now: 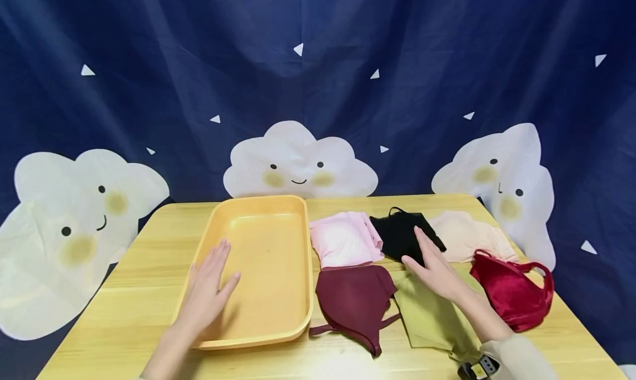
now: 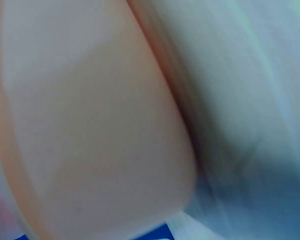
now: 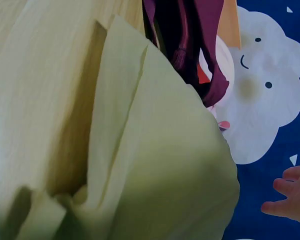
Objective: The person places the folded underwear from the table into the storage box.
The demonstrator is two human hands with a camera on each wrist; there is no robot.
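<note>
My left hand [image 1: 205, 291] is over the left side of a yellow-orange plastic tray [image 1: 270, 275], fingers straight and thumb apart. The left wrist view is blurred and shows mostly the tray [image 2: 100, 125]. On the right, my right hand [image 1: 434, 267] is held flat with fingers extended, overlapping a black strappy garment [image 1: 399, 231] and an olive-green folded cloth [image 1: 429, 313]. Its fingers [image 3: 290, 200] show at the right edge of the right wrist view, where the olive cloth [image 3: 165, 150] fills the middle. Neither hand holds anything.
Beside the tray lie a pink folded garment [image 1: 345, 239] and a dark maroon bra [image 1: 353, 302]. Farther right are a beige garment [image 1: 469, 236] and a red bra [image 1: 517, 291] near the edge of the wooden table [image 1: 124, 302]. A blue cloud-print curtain [image 1: 298, 93] hangs behind.
</note>
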